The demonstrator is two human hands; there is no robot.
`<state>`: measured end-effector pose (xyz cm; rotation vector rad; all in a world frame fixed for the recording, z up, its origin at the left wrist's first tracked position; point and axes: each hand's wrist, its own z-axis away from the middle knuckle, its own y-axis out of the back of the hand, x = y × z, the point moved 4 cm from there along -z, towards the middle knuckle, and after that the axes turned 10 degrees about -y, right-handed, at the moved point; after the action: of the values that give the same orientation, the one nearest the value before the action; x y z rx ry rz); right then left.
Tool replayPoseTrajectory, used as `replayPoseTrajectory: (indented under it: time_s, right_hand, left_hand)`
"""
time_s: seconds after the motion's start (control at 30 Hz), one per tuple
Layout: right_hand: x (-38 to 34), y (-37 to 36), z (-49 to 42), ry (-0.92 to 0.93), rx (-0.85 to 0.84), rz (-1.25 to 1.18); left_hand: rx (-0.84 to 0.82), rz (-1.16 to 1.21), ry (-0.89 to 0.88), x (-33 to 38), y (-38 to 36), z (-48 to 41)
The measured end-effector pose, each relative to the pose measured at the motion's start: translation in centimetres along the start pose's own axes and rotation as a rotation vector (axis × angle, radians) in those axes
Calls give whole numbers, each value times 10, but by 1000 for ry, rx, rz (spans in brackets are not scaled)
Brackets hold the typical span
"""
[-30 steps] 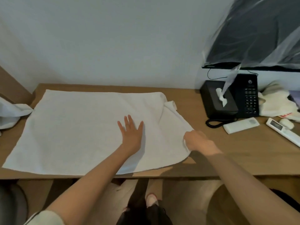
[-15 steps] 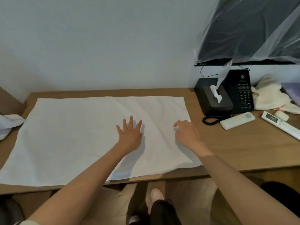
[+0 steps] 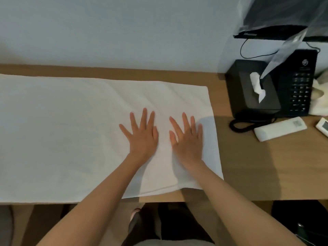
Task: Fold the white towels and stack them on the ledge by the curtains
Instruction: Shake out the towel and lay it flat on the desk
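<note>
Both hands lie flat, fingers spread: left hand (image 3: 142, 134), then right hand (image 3: 188, 139), which a moment ago pinched the edge. They press the white towel (image 3: 62, 130), now smoothed across the wooden desk (image 3: 248, 166) — likely ready for its first fold.

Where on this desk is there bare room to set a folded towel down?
Bare wood lies right of the towel, from the remote forward to the desk's front edge. A thin strip runs between towel and wall. The back right is crowded: tissue box, phone, second remote.
</note>
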<state>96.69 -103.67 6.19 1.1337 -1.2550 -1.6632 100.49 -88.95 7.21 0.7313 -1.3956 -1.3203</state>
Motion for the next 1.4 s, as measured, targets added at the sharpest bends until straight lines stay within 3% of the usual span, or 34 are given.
replayPoseTrajectory:
  time_s: [0.17,0.33,0.47,0.57,0.67,0.83,0.97,1.03,1.1,1.2,1.4]
  right_hand:
    - [40,18,-15,9,28,63]
    - [31,29,-27,-3,77,-103]
    - [9,35,-57,131,90,-228]
    - [22,26,-74,189,11,-53]
    - [46,21,-84,136,-15,51]
    - [59,46,-93,107,128,-267]
    - [83,58,-99,-169,224,-403]
    - [86,59,-101,-257,160,-466]
    - [85,58,-103,-290,88,-482]
    - [83,56,-108,-370,-99,-572]
    - [76,60,-105,-390,-272,-845]
  left_hand:
    - [90,-63,21,0,-2,5]
    - [142,35,47,14,2,1]
    - [140,-9,57,34,-3,-3]
    - [110,-32,74,31,-15,3]
    - [128,-54,49,26,-18,10]
    - [117,36,81,34,-4,6]
    - [178,263,-87,53,24,6]
    - [75,410,-234,70,29,12]
    - [-136,507,-320,87,20,25]
    - [-400,441,-375,100,-4,48]
    - [-384,278,-483,106,-28,80]
